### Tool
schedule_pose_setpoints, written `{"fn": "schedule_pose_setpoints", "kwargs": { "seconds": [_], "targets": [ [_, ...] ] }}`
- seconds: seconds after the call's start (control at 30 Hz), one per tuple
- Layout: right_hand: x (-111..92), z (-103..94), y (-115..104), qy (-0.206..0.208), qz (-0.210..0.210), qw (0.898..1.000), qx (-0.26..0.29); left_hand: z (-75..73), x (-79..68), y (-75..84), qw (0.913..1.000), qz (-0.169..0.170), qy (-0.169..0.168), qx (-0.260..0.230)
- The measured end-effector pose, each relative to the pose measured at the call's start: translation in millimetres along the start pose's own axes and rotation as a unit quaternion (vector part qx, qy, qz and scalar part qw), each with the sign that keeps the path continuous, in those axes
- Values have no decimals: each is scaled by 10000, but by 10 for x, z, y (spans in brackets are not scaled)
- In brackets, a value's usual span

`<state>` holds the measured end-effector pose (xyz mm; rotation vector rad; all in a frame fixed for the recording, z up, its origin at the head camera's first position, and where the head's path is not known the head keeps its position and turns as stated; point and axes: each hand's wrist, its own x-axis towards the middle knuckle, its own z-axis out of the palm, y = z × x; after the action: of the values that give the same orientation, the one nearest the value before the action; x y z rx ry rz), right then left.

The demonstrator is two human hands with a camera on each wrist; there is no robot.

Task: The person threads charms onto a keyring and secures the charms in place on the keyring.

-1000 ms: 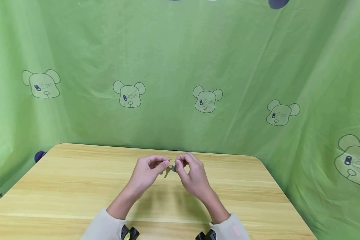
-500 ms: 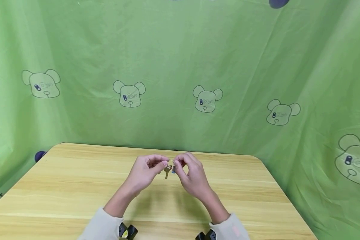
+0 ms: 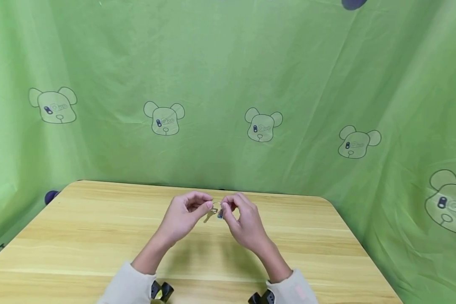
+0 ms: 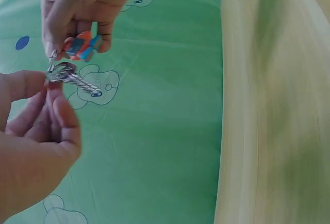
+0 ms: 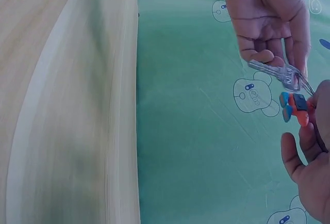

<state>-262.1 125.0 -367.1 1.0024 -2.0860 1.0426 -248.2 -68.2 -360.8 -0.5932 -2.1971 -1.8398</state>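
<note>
Pinching a thin metal ring [image 3: 216, 203] between them, left hand [image 3: 184, 214] and right hand [image 3: 246, 217] sit slightly apart above the table [image 3: 99, 236], head view; key [image 3: 210, 215] hangs from the ring, in the gap. Left wrist view: left thumb and fingertip pressed narrow beside the key's head; right hand grips the ring's other side, orange-and-blue charm [image 4: 82, 46] at its fingers. Right wrist view: key tilted, near the charm; printed green curtain [image 5: 196, 105] behind.

key ring [image 5: 307, 84]: partly hidden | right grip [image 5: 313, 178]: cut off, right edge
</note>
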Motion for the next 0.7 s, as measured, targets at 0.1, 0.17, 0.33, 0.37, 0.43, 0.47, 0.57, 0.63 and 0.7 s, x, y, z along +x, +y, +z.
{"fn": "schedule_pose_setpoints", "kwargs": {
  "seconds": [0.1, 0.17, 0.33, 0.37, 0.43, 0.47, 0.57, 0.63, 0.7],
  "targets": [
    [8, -1, 1, 223, 59, 9997, -24, 21, 7, -13, 9919, 1048, 401, 590],
    [13, -2, -1, 337, 72, 9994, -48, 30, 16, -21, 9726, 1930, 617, 1136],
    [23, -6, -11, 450, 76, 9989, -90, 41, 47, -27, 8979, 3714, 795, 2225],
    [25, -6, -14, 456, 82, 9989, -90, 42, 50, -24, 8846, 3925, 801, 2386],
    [29, -4, -21, 471, 85, 9988, -77, 46, 52, -18, 8617, 4225, 810, 2692],
    [31, -2, -25, 484, 83, 9988, -59, 48, 52, -15, 8519, 4330, 809, 2833],
    [30, 9, -28, 519, 48, 9986, 8, 57, 49, -10, 8251, 4575, 820, 3213],
    [26, 17, -30, 539, 18, 9985, 41, 63, 47, -10, 8107, 4700, 822, 3393],
    [18, 26, -29, 535, 14, 9985, 58, 69, 46, -12, 7972, 4818, 846, 3537]
  ]
}}
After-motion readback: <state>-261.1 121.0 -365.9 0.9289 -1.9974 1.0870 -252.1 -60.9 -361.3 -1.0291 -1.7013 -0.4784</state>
